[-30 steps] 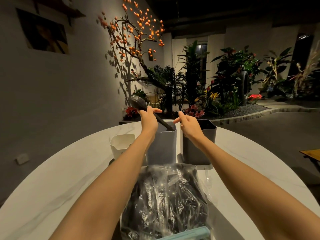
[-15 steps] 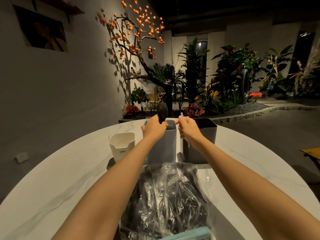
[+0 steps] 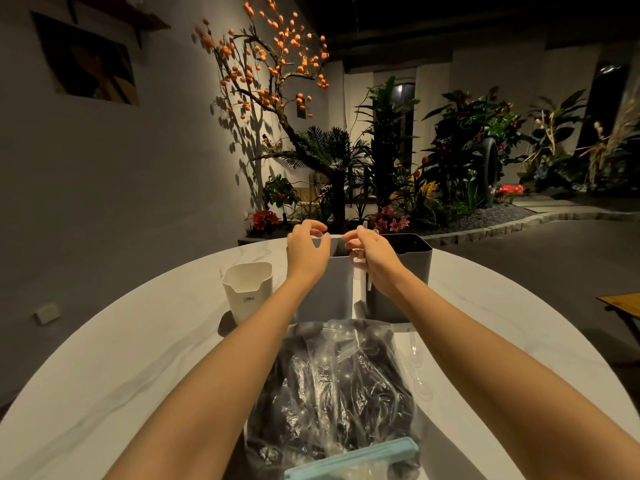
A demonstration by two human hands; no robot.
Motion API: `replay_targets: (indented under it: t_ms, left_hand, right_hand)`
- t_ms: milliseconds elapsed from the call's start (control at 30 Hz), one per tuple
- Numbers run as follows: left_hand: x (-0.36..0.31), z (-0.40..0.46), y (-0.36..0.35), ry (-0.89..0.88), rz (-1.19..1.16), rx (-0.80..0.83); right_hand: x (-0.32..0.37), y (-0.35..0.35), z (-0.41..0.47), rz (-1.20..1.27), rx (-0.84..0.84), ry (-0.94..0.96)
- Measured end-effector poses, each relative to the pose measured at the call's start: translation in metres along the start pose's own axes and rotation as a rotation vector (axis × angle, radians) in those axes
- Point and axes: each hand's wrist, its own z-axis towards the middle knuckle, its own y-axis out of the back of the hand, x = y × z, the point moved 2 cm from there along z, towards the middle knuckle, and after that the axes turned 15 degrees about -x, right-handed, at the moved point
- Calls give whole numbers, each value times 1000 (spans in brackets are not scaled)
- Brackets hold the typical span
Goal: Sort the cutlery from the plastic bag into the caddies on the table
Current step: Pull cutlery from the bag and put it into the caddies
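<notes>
A clear plastic bag (image 3: 339,386) full of black cutlery lies on the table in front of me, its pale blue zip strip (image 3: 353,459) nearest. Behind it stand three caddies: a white one (image 3: 247,289), a light grey one (image 3: 329,292) and a dark grey one (image 3: 408,271). My left hand (image 3: 306,252) hovers over the light grey caddy's rim with loosely curled fingers and holds nothing. My right hand (image 3: 374,261) grips a few clear plastic cutlery pieces (image 3: 362,271) between the two grey caddies.
The round white marble table (image 3: 138,358) ends at a curved rim on all sides. A couple of clear cutlery pieces (image 3: 419,368) lie just right of the bag. Beyond the table are a plant bed and a grey wall; a wooden bench edge (image 3: 620,303) sits far right.
My left hand swung the black spoon upright, lowered it into the light grey caddy and let go; the spoon is out of sight. My right hand stayed put with the clear cutlery.
</notes>
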Motion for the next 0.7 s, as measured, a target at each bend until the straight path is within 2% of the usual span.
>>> replay_targets:
  t_ms: [133, 267, 367, 500, 633, 700]
  left_hand:
    - [-9, -13, 5, 40, -68, 99]
    - [-22, -28, 11, 159, -174, 409]
    - [-18, -36, 13, 161, -58, 571]
    - [-16, -38, 22, 255, -124, 511]
    - [-8, -36, 32, 334, -112, 435]
    - [-2, -36, 38, 361, -88, 421]
  right_hand:
    - [3, -3, -8, -26, 28, 86]
    - [4, -2, -12, 7, 21, 73]
    - [2, 2, -16, -2, 39, 60]
    - [0, 2, -20, -166, 6, 147]
    - [-8, 7, -21, -682, -62, 334]
    - [-10, 5, -24, -791, -10, 328]
